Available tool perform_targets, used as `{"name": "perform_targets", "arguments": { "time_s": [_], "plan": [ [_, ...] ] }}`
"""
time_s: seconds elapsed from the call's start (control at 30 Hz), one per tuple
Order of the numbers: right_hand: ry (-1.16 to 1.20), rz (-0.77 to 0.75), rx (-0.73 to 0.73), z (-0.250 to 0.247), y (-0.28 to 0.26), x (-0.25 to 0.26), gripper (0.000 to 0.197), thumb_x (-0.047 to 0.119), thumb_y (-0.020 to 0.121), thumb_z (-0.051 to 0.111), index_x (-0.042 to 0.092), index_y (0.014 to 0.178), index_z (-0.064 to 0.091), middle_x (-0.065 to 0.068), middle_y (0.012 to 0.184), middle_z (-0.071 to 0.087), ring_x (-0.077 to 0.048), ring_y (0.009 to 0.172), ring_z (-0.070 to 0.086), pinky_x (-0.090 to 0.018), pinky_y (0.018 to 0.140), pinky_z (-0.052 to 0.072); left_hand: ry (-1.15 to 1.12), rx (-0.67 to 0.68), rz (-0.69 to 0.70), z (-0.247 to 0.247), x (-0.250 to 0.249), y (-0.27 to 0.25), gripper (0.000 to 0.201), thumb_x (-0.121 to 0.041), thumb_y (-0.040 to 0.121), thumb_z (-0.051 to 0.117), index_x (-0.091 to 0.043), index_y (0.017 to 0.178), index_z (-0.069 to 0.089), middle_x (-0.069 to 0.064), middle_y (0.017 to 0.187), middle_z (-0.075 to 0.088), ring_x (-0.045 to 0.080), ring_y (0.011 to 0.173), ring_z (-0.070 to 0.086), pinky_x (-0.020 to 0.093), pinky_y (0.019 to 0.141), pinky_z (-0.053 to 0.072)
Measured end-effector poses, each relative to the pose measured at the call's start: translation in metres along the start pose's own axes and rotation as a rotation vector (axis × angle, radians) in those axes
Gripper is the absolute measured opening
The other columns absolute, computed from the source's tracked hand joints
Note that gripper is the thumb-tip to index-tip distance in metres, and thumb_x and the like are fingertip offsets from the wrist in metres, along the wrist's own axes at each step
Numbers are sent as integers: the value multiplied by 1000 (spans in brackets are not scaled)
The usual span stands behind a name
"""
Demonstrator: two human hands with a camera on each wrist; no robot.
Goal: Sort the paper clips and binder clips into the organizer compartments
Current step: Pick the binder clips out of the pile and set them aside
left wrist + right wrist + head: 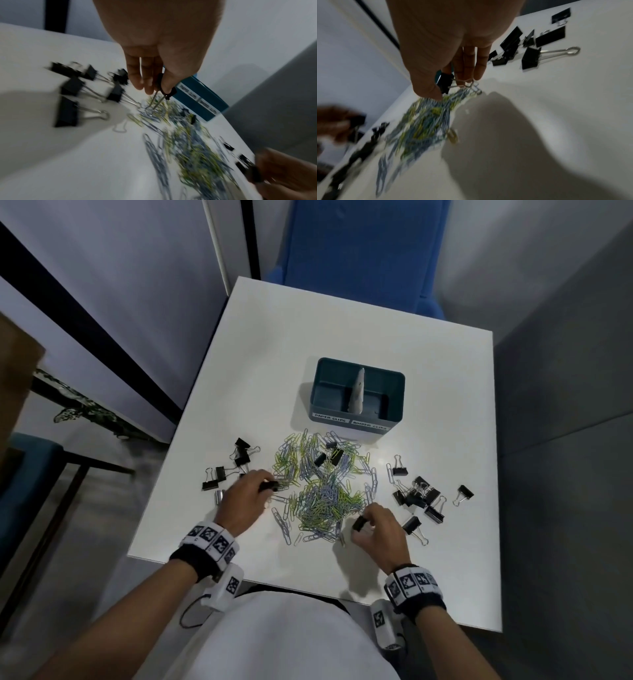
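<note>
A pile of green, blue and grey paper clips (318, 491) covers the middle of the white table (394, 337). Behind it stands the teal organizer (356, 405), split in two by a divider, with labels on its front wall. My left hand (246, 498) pinches a black binder clip (269, 486) at the pile's left edge; in the left wrist view that clip (167, 88) hangs with its wire handles down. My right hand (376, 529) pinches another black binder clip (359, 523) at the pile's near right edge, the same clip (444, 84) showing in the right wrist view.
Several loose black binder clips lie left of the pile (236, 460) and more to its right (421, 494); a few sit on top of the paper clips (329, 455). A blue chair (359, 244) stands beyond the table. The table's near edge is close to my wrists.
</note>
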State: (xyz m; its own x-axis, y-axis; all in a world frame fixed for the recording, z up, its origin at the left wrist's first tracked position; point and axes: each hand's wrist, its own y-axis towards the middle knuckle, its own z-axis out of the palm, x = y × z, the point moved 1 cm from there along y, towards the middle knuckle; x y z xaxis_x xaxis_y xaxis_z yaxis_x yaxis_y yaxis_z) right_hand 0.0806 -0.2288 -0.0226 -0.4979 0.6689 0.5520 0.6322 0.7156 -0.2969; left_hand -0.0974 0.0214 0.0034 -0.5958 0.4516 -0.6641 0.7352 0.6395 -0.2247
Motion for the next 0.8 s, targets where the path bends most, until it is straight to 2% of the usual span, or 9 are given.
{"name": "perform_targets", "arguments": {
  "time_s": [0.07,0.13,0.2,0.27,0.33,0.43,0.67,0.8],
  "plan": [
    [86,97,-51,-15,2,-10,28,25,75,75,27,86,50,9,90,59,-8,82,57,-17,63,45,57,-76,-135,-20,21,1,18,-15,87,64,-23,102,62,-5,101,65,19,88,61,32,72,48],
    [78,178,-132,-33,5,-25,28,23,75,76,28,86,51,9,92,61,-9,82,60,-18,61,43,127,-79,-264,-36,39,1,19,-17,84,63,-26,100,61,-3,102,66,24,91,61,35,75,49],
    [-5,236,-198,-49,8,-42,24,23,74,75,25,85,54,6,88,63,-14,78,60,-21,56,39,188,-48,-336,-47,51,-1,18,-17,83,62,-26,99,62,-1,100,66,29,92,60,35,74,46],
    [-105,284,-221,-59,11,-59,20,27,74,73,20,85,58,1,86,64,-22,78,60,-29,61,44,234,-26,-368,-52,63,-2,20,-15,83,60,-25,100,63,1,99,66,31,93,60,35,73,45],
    [-190,319,-186,-62,13,-74,23,28,70,73,18,85,60,-3,85,64,-29,83,59,-37,69,47,243,-10,-366,-53,76,0,22,-12,82,60,-24,100,63,3,100,65,31,93,60,36,72,46],
    [-250,346,-123,-59,15,-84,28,23,66,75,14,89,60,-8,88,63,-34,85,56,-41,72,45,229,-2,-337,-49,89,1,19,-13,82,65,-21,99,64,7,100,60,32,91,61,37,71,48],
    [-160,377,-159,-55,12,-85,36,16,68,73,14,102,62,-11,93,64,-35,90,55,-43,76,47,322,-24,-273,-49,86,-2,22,-19,83,68,-20,103,59,3,108,51,31,83,62,40,68,49],
    [-136,337,-266,-55,4,-74,34,17,72,75,11,104,63,-14,99,62,-36,95,53,-46,79,47,408,-115,-132,-47,69,-9,19,-14,85,65,-14,104,60,6,105,52,26,85,59,38,56,47]
  ]
}}
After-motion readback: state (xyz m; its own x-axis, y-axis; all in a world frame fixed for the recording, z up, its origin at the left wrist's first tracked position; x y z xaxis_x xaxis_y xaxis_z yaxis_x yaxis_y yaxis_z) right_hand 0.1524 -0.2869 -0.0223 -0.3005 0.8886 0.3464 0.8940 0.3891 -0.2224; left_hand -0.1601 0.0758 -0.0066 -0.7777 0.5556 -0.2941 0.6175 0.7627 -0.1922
